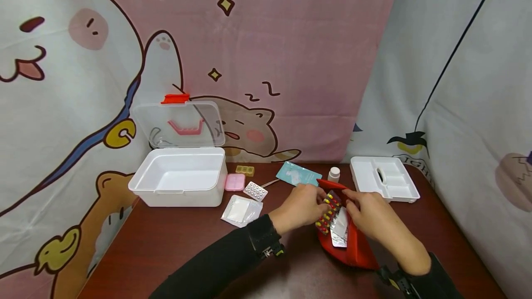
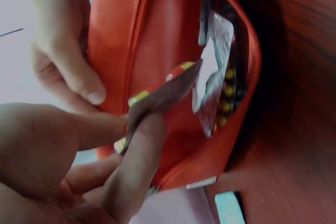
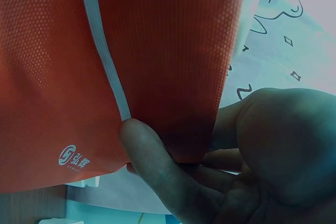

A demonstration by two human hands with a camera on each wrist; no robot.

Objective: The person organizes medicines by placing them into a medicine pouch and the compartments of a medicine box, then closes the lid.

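Note:
Over the mouth of a red pouch [image 1: 362,249], my left hand [image 1: 300,207] pinches a blister pack of red and yellow capsules [image 1: 327,214] between thumb and fingers. The left wrist view shows this blister pack [image 2: 164,97] nearly edge-on. My right hand [image 1: 377,214] grips the pouch's far right edge, thumb on the outside beside a grey strip [image 3: 107,61]. Inside the pouch, a silver foil pack [image 2: 214,72] stands tilted, partly torn or creased. Behind it, more yellow capsules [image 2: 227,98] show along the pouch wall.
At the left stands a white box [image 1: 180,199] with its clear lid raised. Near it lie a pink case [image 1: 235,182], a tablet blister [image 1: 255,191], a white packet [image 1: 238,211] and a yellow pill case [image 1: 244,170]. Behind the pouch are a blue packet [image 1: 297,173], a white bottle [image 1: 334,174] and a compartment tray [image 1: 401,192].

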